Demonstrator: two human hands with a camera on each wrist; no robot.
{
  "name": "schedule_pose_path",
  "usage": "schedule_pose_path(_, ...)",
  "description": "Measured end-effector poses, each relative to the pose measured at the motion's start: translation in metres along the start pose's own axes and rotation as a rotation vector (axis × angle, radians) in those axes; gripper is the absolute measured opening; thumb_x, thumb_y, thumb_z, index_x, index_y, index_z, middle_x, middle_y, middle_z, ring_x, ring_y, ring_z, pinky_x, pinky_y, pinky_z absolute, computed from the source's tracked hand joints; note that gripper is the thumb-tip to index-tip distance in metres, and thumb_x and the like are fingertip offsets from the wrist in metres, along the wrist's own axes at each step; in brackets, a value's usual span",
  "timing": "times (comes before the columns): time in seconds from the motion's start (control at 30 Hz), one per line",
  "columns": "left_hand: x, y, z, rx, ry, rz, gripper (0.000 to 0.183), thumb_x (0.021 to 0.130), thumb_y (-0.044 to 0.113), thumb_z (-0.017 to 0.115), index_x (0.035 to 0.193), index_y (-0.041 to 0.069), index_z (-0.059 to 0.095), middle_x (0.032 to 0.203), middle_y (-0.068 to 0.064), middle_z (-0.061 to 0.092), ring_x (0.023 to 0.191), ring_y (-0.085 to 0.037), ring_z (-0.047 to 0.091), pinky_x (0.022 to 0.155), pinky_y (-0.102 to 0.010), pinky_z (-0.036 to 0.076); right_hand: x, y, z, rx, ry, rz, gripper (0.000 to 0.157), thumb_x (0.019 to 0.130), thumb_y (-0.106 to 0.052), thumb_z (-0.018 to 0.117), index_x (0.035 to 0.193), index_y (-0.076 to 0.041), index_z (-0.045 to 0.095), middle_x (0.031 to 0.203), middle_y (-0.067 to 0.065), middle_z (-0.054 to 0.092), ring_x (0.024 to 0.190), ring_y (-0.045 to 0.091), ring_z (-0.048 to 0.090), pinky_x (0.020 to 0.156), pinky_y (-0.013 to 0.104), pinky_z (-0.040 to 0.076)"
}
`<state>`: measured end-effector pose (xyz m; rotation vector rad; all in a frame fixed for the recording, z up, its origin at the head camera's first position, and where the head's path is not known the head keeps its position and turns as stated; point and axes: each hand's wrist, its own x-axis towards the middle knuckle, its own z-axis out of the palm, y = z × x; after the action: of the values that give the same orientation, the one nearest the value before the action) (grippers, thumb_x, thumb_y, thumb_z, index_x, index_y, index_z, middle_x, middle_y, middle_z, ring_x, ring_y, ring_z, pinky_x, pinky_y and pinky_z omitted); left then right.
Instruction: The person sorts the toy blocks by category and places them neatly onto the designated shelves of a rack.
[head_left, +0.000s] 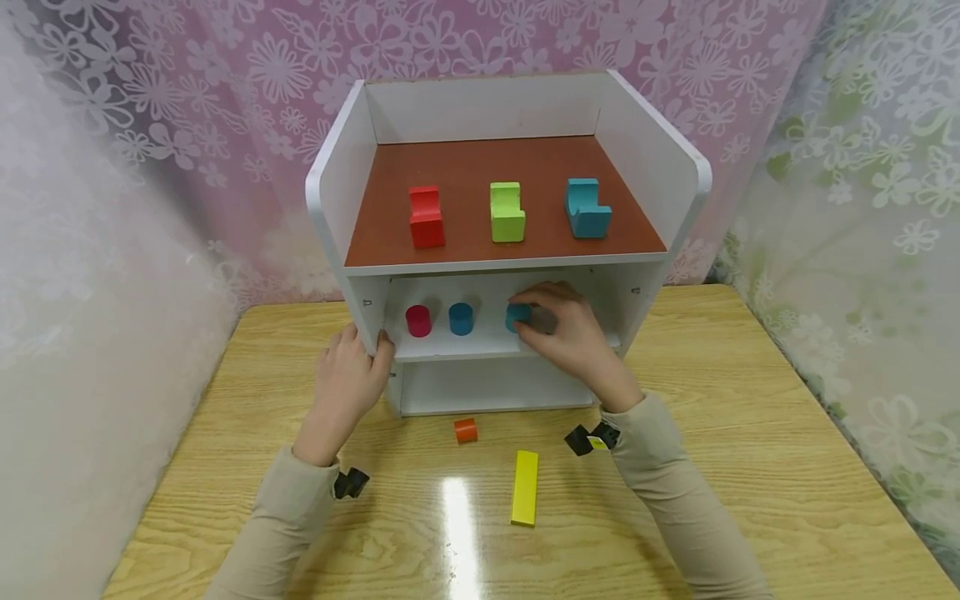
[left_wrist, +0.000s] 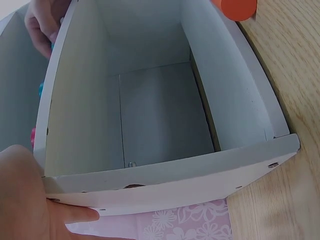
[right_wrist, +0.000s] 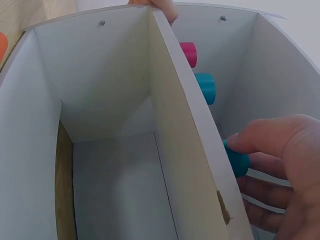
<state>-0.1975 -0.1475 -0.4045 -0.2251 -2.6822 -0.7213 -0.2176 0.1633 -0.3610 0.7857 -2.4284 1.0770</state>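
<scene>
Three cylinders (head_left: 461, 319) on middle shelf (head_left: 487, 339); blocks (head_left: 507, 227) above, bar (head_left: 525, 488) in front.

White shelf unit (head_left: 654, 137), red-brown top board (head_left: 465, 167); red block (head_left: 427, 230), lime block (head_left: 508, 227), teal block (head_left: 591, 222); crimson cylinder (head_left: 418, 322), blue cylinder (head_left: 461, 319), second blue cylinder (right_wrist: 239, 162); orange cylinder (head_left: 466, 431); yellow bar (head_left: 524, 489); yellowish wood-grained surface (head_left: 750, 450); pink curtain (head_left: 315, 50) with white flowers; beige sleeves (head_left: 682, 487)

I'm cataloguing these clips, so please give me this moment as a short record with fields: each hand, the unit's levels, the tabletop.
Left hand: grips the left side of the white shelf unit
Right hand: pinches a blue cylinder at the middle shelf
Also on that shelf: crimson cylinder, second blue cylinder
Top board: red, green and teal notched blocks
Table: orange cylinder on its side, yellow block lying flat
</scene>
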Motion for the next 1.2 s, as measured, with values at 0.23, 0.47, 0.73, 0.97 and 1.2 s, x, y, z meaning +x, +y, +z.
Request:
schedule_pose_path(0.23, -0.001, 0.000, 0.000, 0.007, -0.006, -0.002, 0.046, 0.102, 0.035, 0.033, 0.126, 0.006, 0.058, 0.105, -0.017, 0.061, 0.084, -0.040, 0.056, 0.069, -0.053, 0.045, 0.000, -0.004, -0.001, -0.019, 0.077, -0.145, 0.026, 0.084, -0.007, 0.074, 0.109, -0.003, 0.072, 0.118, 0.011, 0.064, 0.113, 0.029, 0.055, 0.096, 0.047, 0.042)
schedule_pose_path(0.47, 0.000, -0.001, 0.000, 0.003, -0.005, 0.001, 0.046, 0.102, 0.034, 0.033, 0.128, 0.005, 0.058, 0.105, -0.017, 0.062, 0.083, -0.040, 0.056, 0.068, -0.052, 0.045, -0.005, -0.013, 0.000, -0.004, 0.166, -0.307, 0.023, 0.082, -0.004, 0.075, 0.105, -0.001, 0.072, 0.113, 0.011, 0.066, 0.107, 0.028, 0.058, 0.092, 0.043, 0.044)
schedule_pose_path(0.73, 0.000, -0.002, 0.000, 0.006, 0.002, 0.003, 0.045, 0.102, 0.034, 0.033, 0.126, 0.005, 0.059, 0.101, -0.016, 0.062, 0.079, -0.038, 0.056, 0.065, -0.050, 0.044, -0.017, -0.026, 0.005, 0.045, 0.172, -0.372, 0.017, 0.085, -0.008, 0.071, 0.101, -0.004, 0.074, 0.102, 0.007, 0.068, 0.095, 0.024, 0.059, 0.085, 0.037, 0.046)
schedule_pose_path(0.97, 0.000, -0.001, -0.001, 0.005, -0.019, -0.012, 0.047, 0.102, 0.035, 0.033, 0.129, 0.005, 0.057, 0.106, -0.017, 0.061, 0.083, -0.040, 0.056, 0.070, -0.053, 0.045, -0.027, -0.036, 0.017, 0.129, 0.149, -0.445, 0.012, 0.087, -0.006, 0.069, 0.098, -0.004, 0.074, 0.091, 0.002, 0.069, 0.084, 0.019, 0.060, 0.078, 0.033, 0.044)
schedule_pose_path(1.2, 0.000, 0.001, -0.002, 0.005, -0.028, -0.021, 0.047, 0.102, 0.036, 0.033, 0.128, 0.005, 0.058, 0.106, -0.018, 0.061, 0.086, -0.041, 0.057, 0.072, -0.054, 0.045, -0.037, -0.041, 0.034, 0.140, 0.124, -0.460, 0.012, 0.092, -0.013, 0.067, 0.100, -0.007, 0.073, 0.086, -0.001, 0.068, 0.083, 0.016, 0.060, 0.077, 0.031, 0.044)
